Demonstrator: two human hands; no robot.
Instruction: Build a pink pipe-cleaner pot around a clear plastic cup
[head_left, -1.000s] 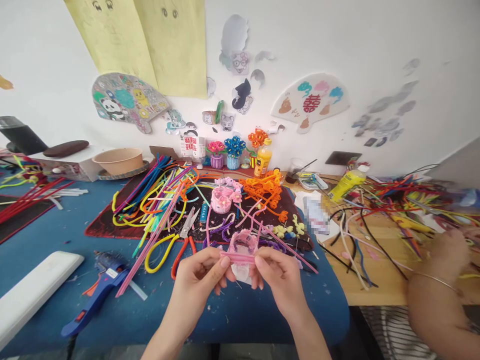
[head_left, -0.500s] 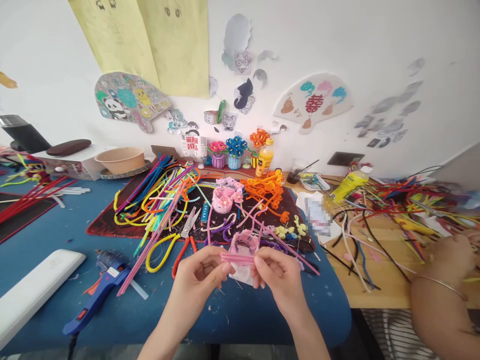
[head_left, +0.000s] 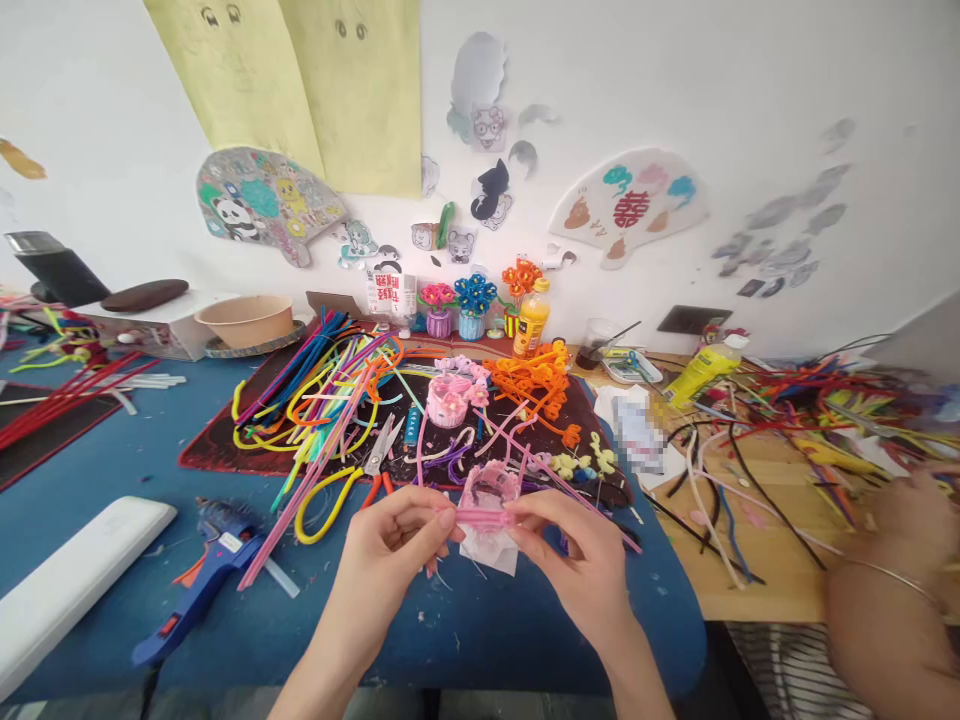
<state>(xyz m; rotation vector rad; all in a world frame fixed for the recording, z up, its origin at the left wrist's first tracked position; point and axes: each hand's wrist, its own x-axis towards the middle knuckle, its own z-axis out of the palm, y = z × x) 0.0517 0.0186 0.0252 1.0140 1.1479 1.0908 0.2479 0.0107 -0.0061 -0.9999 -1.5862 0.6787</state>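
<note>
Bright, even daylight; soft shadows; wide-angle bending at edges; right edge motion-blurred.

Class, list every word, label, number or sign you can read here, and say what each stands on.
"囍" in red: white fan on the wall.
Red characters on the small card: too small.
Paper sheet: blurred.
Glue gun label: too small.
Tilted yellow bottle label: too small.
No text: pink pipe cleaner between left hand and right hand.
</note>
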